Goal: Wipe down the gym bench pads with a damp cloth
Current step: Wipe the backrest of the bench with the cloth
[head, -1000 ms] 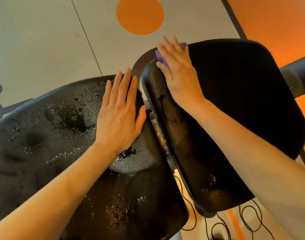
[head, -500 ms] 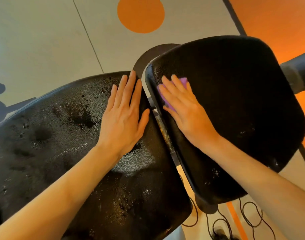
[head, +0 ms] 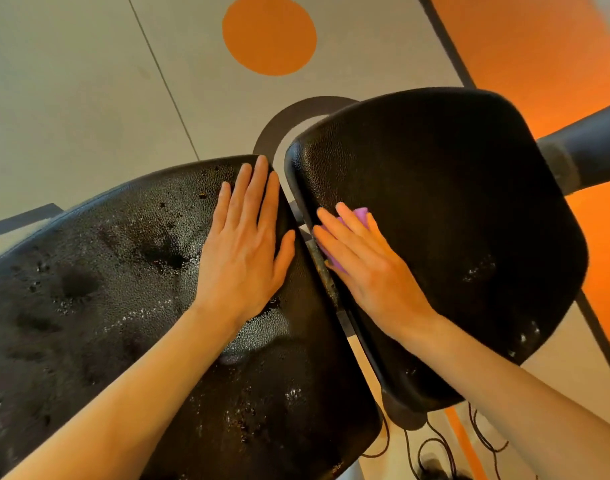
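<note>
- Far left, toward 9 o'clock: dark floor markings (head: 18,216) on pale grey flooring (head: 71,98), crossed by a thin seam line running from 12 o'clock down to the centre.
- Lower left, 7 to 8 o'clock: large black pad (head: 89,289), pebbled surface, glistening with scattered droplets and wet patches — shallow dents toward its left side.
- Resting flat on that pad near its 2 o'clock corner: left hand (head: 243,254), fingers straight and together, thumb splayed toward the gap, gripping nothing; forearm trailing off to 7 o'clock.
- At 12 o'clock above the pads: orange circle (head: 269,34) printed on the floor, with a dark ring marking (head: 289,116) just below it, partly hidden behind the pads.
- Between the two pads, at centre: narrow gap showing a worn metal frame strip (head: 326,275).
- Just right of the gap: right hand (head: 369,268), fingers extended and pressing a purple cloth (head: 360,216) flat against the left edge of the second pad; only the cloth's tips visible past the fingers and beside the palm.
- Right of centre, 1 to 4 o'clock: smaller black pad (head: 470,220), mostly matte — a few droplets near its lower right.
- At 3 o'clock: dark padded bar (head: 591,147) jutting in from the edge.
- Upper right and right edge: orange floor area (head: 539,46).
- At 5 o'clock beneath the pads: loose black cables (head: 442,452) on the floor.
</note>
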